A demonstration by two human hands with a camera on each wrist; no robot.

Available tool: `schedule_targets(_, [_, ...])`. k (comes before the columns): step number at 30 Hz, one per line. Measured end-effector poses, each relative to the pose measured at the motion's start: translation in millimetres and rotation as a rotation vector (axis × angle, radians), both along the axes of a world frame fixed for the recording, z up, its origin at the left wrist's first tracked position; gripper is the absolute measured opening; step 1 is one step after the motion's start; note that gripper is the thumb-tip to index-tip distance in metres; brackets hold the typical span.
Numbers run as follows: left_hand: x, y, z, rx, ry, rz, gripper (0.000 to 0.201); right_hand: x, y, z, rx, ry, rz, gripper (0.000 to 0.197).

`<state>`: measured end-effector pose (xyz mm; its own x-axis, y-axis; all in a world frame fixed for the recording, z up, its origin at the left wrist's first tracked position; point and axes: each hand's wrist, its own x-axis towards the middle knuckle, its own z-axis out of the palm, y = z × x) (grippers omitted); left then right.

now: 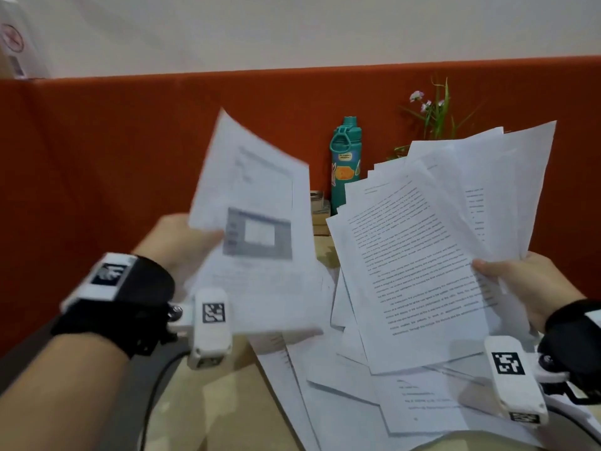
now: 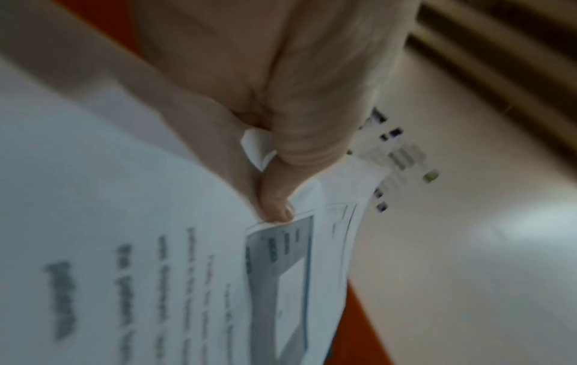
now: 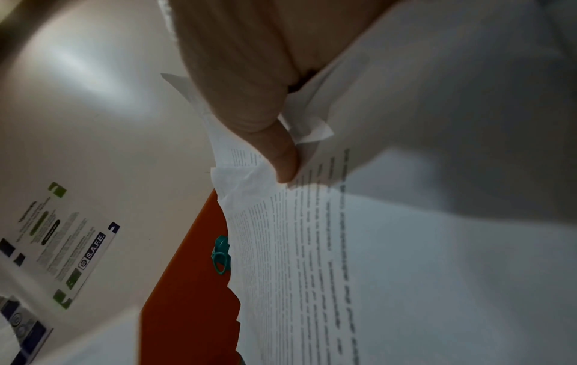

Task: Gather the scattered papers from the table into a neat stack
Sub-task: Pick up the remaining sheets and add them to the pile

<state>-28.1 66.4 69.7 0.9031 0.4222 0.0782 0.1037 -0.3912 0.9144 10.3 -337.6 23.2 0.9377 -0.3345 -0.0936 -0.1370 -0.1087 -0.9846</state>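
Printed sheets (image 1: pixel 257 222) are pinched by left hand (image 1: pixel 177 242); fanned bundle (image 1: pixel 432 249) pinched by right hand (image 1: pixel 533 284). Both should be merged, then edges tapped square on bench (image 1: pixel 227 415) beside the loose papers (image 1: pixel 374 402).

Two hands seen, left hand (image 1: pixel 182 242) and right hand (image 1: pixel 533 284), two held sheaves of papers (image 1: pixel 422 249), one teal water bottle (image 1: pixel 344 164), one flowering plant (image 1: pixel 435 115), loose sheets (image 1: pixel 422 405) on the table too overlapped to be counted.

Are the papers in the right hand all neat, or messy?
Messy. The sheaf of papers held by the right hand fans out, edges and corners sticking out at different angles.
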Motion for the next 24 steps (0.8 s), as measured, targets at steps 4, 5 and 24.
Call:
schedule_targets(4, [7,-10,32,-0.265,-0.190,-0.110,0.014,-2,8,2,0.041,-0.061,0.044,0.038])
schedule_targets(5, [10,-20,30,-0.342,-0.181,-0.142,0.014,-4,12,3,0.066,-0.081,0.061,0.037])
schedule_targets(24, [26,-82,-37,-0.486,0.083,-0.306,0.053,-9,58,15,0.010,-0.196,0.320,0.040])
